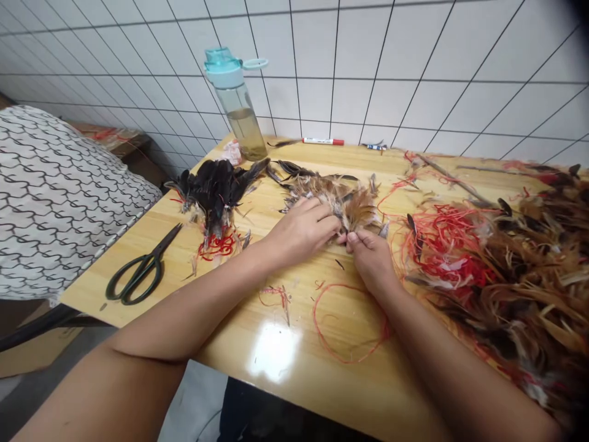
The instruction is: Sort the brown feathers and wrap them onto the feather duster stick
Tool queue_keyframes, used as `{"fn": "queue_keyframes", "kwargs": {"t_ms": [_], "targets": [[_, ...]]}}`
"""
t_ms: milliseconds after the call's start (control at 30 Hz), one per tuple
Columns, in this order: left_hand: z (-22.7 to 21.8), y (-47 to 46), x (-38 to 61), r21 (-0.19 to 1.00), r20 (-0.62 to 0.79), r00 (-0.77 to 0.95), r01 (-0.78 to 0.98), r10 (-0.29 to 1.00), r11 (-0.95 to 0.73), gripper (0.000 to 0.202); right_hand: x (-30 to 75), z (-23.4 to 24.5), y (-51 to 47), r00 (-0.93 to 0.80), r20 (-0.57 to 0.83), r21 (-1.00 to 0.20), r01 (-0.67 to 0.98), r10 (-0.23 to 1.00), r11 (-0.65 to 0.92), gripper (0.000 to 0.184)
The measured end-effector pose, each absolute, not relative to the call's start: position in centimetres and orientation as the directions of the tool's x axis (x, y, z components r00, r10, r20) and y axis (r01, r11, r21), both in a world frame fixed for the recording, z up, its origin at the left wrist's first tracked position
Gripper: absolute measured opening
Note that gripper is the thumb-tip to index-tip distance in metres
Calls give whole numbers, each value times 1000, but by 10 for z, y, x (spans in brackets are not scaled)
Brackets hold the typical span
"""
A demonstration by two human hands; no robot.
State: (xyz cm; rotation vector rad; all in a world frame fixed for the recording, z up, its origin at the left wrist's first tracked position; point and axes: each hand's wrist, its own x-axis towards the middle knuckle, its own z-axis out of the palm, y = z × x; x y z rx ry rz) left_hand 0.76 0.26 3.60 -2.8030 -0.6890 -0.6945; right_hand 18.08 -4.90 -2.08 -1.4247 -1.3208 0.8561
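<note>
Pinching brown feather bundle (343, 205), quills toward both hands (304, 230), tips wallward

Hidden, cropped and unreadable items, head view

Left hand (301, 230): fingertips buried in the brown feather pile (338, 199), so what they pinch cannot be told. Right hand (370, 258): fingertips curled at the pile's near edge, grip hidden. Large heap of brown feathers and red string (510, 270): cut off by the right edge, far end blurred. Patterned cushion (55, 196): cropped at the left edge. Red-capped marker (323, 141): lettering too small to read. Small blue item (376, 147) by the wall: too small to identify. Wooden table (285, 362): near edge runs out of the bottom of the picture.
</note>
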Motion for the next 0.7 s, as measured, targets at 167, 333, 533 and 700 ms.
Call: {"fn": "queue_keyframes", "kwargs": {"t_ms": [167,333,533,700], "targets": [[29,1,10,-156,487,817,428,308,-890,26,179,-19,-49,59,111,-910,407,992,77,28],[27,4,9,-124,509,801,430,314,-895,22,177,-18,-48,39,78,-927,370,996,58,23],[37,22,-18,195,539,639,539,549,-819,10,175,-11,-45,167,-69,-982,161,984,-96,26],[40,14,-37,691,427,360,462,830,-556,6,176,-8,-45,193,-85,-992,75,977,-101,23]]}}
